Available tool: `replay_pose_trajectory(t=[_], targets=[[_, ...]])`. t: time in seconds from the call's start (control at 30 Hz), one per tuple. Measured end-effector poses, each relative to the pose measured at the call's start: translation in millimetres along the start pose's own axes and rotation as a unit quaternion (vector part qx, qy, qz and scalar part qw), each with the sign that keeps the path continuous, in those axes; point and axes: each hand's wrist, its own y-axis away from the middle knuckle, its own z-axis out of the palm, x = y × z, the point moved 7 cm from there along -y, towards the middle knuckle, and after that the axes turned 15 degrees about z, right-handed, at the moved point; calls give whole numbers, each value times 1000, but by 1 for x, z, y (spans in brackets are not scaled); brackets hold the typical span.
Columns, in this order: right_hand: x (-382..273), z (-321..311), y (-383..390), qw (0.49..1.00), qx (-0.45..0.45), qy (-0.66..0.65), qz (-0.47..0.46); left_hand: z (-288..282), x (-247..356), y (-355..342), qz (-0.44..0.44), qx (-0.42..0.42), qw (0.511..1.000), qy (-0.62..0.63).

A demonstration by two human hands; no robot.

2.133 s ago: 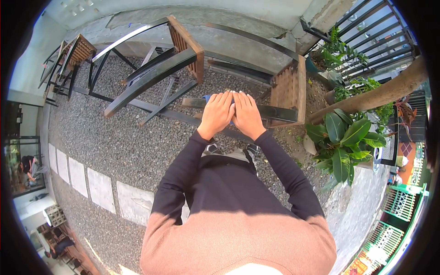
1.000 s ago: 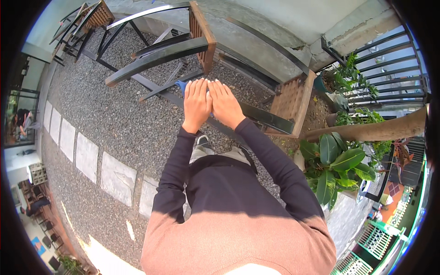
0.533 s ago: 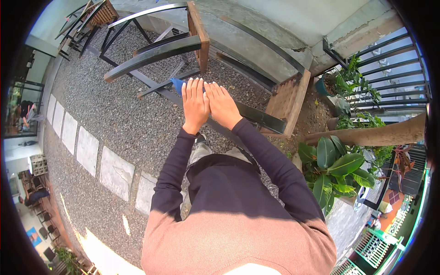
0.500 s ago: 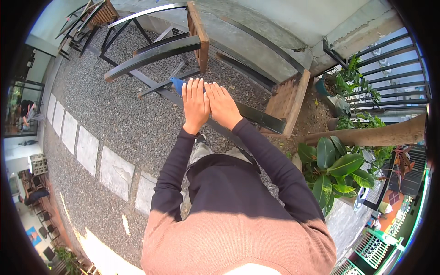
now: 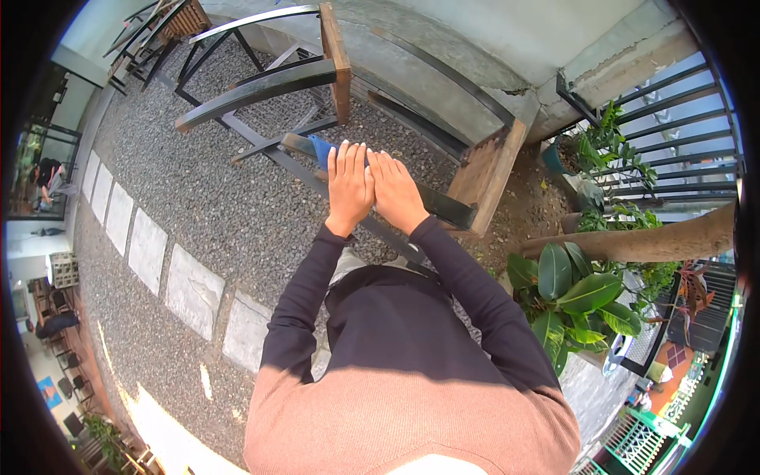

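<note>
**Both hands flat on the blue cloth at the bench rail**

I'm looking straight down and the blue cloth (image 5: 321,148) is the centre of it all: a small patch of blue peeking out just past my left fingertips, lying on the dark metal rail (image 5: 443,207) of the bench. Most of the cloth is hidden under my palms, so I can't tell how far it spreads beneath them.

My left hand (image 5: 349,188) lies flat on top of it, fingers straight and held close together, tips pointing away from me. My right hand (image 5: 397,194) sits right beside it, touching along the thumb side, fingers likewise extended and pressed together, angled slightly toward the left. Neither hand pinches anything; both press down palm-first. The visible blue corner sticks out to the left of and beyond the left fingers.

Moving outward, the rail runs diagonally under my hands, from upper left to the wooden end panel (image 5: 484,176) at the right. Beyond it a second wooden panel (image 5: 336,59) stands upright with a curved dark armrest (image 5: 253,91) sweeping left. Gravel (image 5: 206,206) covers the ground, with pale paving slabs (image 5: 194,291) lined along my left. At my right, a broad-leafed plant (image 5: 582,297) grows beside a dark railing (image 5: 673,134).
</note>
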Motion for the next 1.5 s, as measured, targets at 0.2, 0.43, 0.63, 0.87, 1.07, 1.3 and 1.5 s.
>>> replay_pose_trajectory(t=[0.2, 0.43, 0.63, 0.87, 1.07, 1.3, 1.5], targets=[[18, -12, 16, 1000, -5, -22, 7, 8, 24, -1, 3, 5, 1000, 3], [38, -28, 34, 999, -9, -33, 13, 18, 54, -4, 8, 3, 1000, 8], [55, -39, 50, 999, -4, -31, 14, 28, 78, -6, 7, 0, 1000, 7], [77, -50, 71, 999, -8, -35, 29, 38, 107, -9, 12, -7, 1000, 10], [96, -56, 89, 998, -18, -38, 42, 47, 131, -11, 32, -18, 999, 20], [113, -73, 110, 998, -8, -27, 53, 56, 160, -15, 62, -44, 996, 44], [117, -81, 117, 997, 1, -27, 66, 59, 168, -20, 79, -54, 994, 54]])
